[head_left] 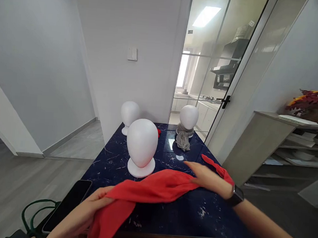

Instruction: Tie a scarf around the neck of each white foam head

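A long red scarf (156, 186) lies stretched across the dark blue marble table (195, 213). My left hand (85, 210) grips its near end at the table's front left edge, where the cloth hangs down. My right hand (208, 178), with a black watch on its wrist, rests flat with fingers stretched out on the scarf's right part. A white foam mannequin head (141, 147) stands on its round base just behind the scarf's middle.
Two more white heads stand at the table's far end: a bare one at the left (129, 116) and one (188, 118) with a grey scarf (183, 139) round its neck. A black phone (68, 204) lies at the front left. A shelf (291, 144) stands to the right.
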`<state>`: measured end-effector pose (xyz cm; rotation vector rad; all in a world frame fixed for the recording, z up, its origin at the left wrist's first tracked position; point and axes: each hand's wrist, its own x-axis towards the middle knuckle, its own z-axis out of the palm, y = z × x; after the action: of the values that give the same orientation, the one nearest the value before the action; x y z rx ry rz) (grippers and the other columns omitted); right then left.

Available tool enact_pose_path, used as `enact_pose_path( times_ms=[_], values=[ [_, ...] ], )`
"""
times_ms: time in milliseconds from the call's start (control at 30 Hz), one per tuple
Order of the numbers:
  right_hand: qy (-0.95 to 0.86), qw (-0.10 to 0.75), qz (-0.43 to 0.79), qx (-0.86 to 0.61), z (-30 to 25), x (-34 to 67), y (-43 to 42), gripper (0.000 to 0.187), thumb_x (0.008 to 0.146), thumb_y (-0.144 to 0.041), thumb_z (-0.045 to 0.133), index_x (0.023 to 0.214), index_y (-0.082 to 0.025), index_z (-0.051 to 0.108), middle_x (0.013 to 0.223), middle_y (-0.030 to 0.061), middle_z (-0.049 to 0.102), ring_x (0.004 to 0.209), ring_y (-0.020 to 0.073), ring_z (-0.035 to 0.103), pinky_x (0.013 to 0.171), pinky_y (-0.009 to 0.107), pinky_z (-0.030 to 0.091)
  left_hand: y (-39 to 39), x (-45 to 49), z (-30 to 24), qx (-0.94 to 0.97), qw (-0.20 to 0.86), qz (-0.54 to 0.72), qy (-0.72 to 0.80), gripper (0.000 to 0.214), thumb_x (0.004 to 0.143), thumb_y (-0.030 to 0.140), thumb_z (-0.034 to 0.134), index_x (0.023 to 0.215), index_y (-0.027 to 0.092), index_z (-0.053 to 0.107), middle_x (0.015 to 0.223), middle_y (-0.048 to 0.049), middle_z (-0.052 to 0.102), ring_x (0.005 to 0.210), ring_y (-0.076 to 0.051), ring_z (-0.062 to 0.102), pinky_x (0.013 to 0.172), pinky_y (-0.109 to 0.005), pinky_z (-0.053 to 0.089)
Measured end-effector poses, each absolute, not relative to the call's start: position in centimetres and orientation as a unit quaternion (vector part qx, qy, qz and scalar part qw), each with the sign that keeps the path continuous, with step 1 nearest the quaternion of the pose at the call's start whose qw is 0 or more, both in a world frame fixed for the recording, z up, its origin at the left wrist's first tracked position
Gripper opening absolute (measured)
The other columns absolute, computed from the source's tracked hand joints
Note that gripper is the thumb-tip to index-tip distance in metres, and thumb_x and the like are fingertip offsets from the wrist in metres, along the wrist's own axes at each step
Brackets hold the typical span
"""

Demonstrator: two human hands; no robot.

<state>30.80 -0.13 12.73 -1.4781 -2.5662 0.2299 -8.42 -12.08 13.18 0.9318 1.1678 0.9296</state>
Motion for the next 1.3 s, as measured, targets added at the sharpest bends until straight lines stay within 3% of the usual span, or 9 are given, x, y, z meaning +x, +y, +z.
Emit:
enact_pose_path(
  times_ms=[167, 267, 367, 467, 600, 733, 833, 1133, 1300],
  values=[
    [-0.910, 0.175, 0.290, -0.240, 11.2, 19.8, -5.7, 0.102, 0.060, -0.042, 0.075, 0.144, -0.022, 0.021, 0.145, 0.0108, 0.035, 0.130, 0.0264, 0.038, 0.109, 0.041, 0.028, -12.9, -5.6, 15.4, 0.582, 0.638, 0.273, 0.424, 0.061, 0.060, 0.023, 0.074, 0.119, 0.024, 0.060, 0.111, -0.0060, 0.066, 0.100, -0.027, 0.060, 0.089, -0.040, 0.046],
    [-0.908, 0.147, 0.330, -0.213, 7.9, 16.7, -5.9, 0.070, 0.067, -0.035, 0.071, 0.131, -0.025, 0.044, 0.127, 0.0079, 0.055, 0.111, 0.0250, 0.054, 0.101, 0.042, 0.035, -13.0, -5.8, 16.8, 0.657, 0.512, 0.299, 0.466, 0.038, 0.068, 0.022, 0.062, 0.106, 0.023, 0.068, 0.102, -0.0059, 0.068, 0.097, -0.026, 0.060, 0.086, -0.037, 0.047],
    [-0.875, 0.096, 0.358, -0.310, 5.4, 17.6, -4.4, 0.029, 0.073, -0.028, 0.063, 0.101, -0.018, 0.062, 0.088, 0.0027, 0.067, 0.077, 0.0175, 0.060, 0.074, 0.028, 0.045, -12.5, -8.4, 17.0, 0.709, 0.334, 0.322, 0.532, 0.032, 0.068, 0.020, 0.052, 0.093, 0.023, 0.072, 0.090, -0.0046, 0.069, 0.087, -0.024, 0.060, 0.078, -0.031, 0.049],
    [-0.824, 0.055, 0.441, -0.350, 6.2, 20.7, -2.5, 0.030, 0.070, -0.038, 0.068, 0.089, -0.015, 0.064, 0.075, -0.0019, 0.062, 0.066, 0.0127, 0.054, 0.058, 0.020, 0.039, -12.0, -11.8, 15.8, 0.723, 0.178, 0.301, 0.596, 0.036, 0.066, 0.017, 0.044, 0.090, 0.025, 0.071, 0.082, -0.0022, 0.066, 0.079, -0.020, 0.061, 0.069, -0.025, 0.048],
    [-0.779, -0.035, 0.553, -0.294, 9.8, 24.7, 0.1, 0.037, 0.065, -0.038, 0.072, 0.092, -0.014, 0.064, 0.081, -0.0026, 0.061, 0.069, 0.0117, 0.053, 0.059, 0.019, 0.040, -11.1, -14.4, 13.4, 0.736, 0.063, 0.231, 0.633, 0.047, 0.067, 0.009, 0.036, 0.099, 0.024, 0.066, 0.088, -0.0019, 0.062, 0.080, -0.017, 0.060, 0.069, -0.024, 0.047],
    [-0.829, -0.037, 0.360, -0.426, 9.9, 27.0, 2.5, 0.012, 0.071, -0.020, 0.060, 0.081, -0.015, 0.065, 0.074, -0.0001, 0.063, 0.066, 0.0125, 0.054, 0.060, 0.020, 0.039, -9.2, -14.4, 10.7, 0.740, -0.016, 0.160, 0.653, 0.051, 0.069, 0.002, 0.033, 0.107, 0.020, 0.060, 0.098, -0.0046, 0.058, 0.088, -0.017, 0.059, 0.075, -0.026, 0.046],
    [-0.833, -0.008, 0.189, -0.520, 7.7, 28.5, 3.8, 0.014, 0.073, -0.012, 0.052, 0.077, -0.016, 0.066, 0.075, 0.0044, 0.066, 0.070, 0.0155, 0.059, 0.063, 0.023, 0.039, -7.7, -14.4, 8.6, 0.756, -0.011, 0.097, 0.647, 0.051, 0.072, -0.001, 0.030, 0.109, 0.019, 0.059, 0.097, -0.0058, 0.055, 0.086, -0.017, 0.059, 0.074, -0.027, 0.046],
    [-0.800, 0.114, 0.365, -0.462, 7.0, 34.5, 4.6, 0.034, 0.083, -0.041, 0.050, 0.099, -0.015, 0.065, 0.091, 0.0060, 0.066, 0.081, 0.0194, 0.059, 0.073, 0.029, 0.046, -6.5, -16.4, 7.7, 0.744, -0.072, 0.126, 0.652, 0.049, 0.072, -0.002, 0.033, 0.110, 0.019, 0.055, 0.108, -0.0074, 0.057, 0.102, -0.020, 0.055, 0.083, -0.030, 0.045],
    [-0.809, 0.237, 0.124, -0.523, 5.2, 34.6, 4.4, 0.017, 0.076, -0.014, 0.044, 0.083, -0.016, 0.059, 0.087, 0.0063, 0.059, 0.080, 0.0190, 0.055, 0.074, 0.033, 0.045, -6.3, -15.0, 6.0, 0.806, -0.098, 0.068, 0.580, 0.030, 0.082, 0.005, 0.035, 0.092, 0.018, 0.060, 0.095, -0.0080, 0.061, 0.092, -0.022, 0.056, 0.084, -0.035, 0.043]
  ],
)
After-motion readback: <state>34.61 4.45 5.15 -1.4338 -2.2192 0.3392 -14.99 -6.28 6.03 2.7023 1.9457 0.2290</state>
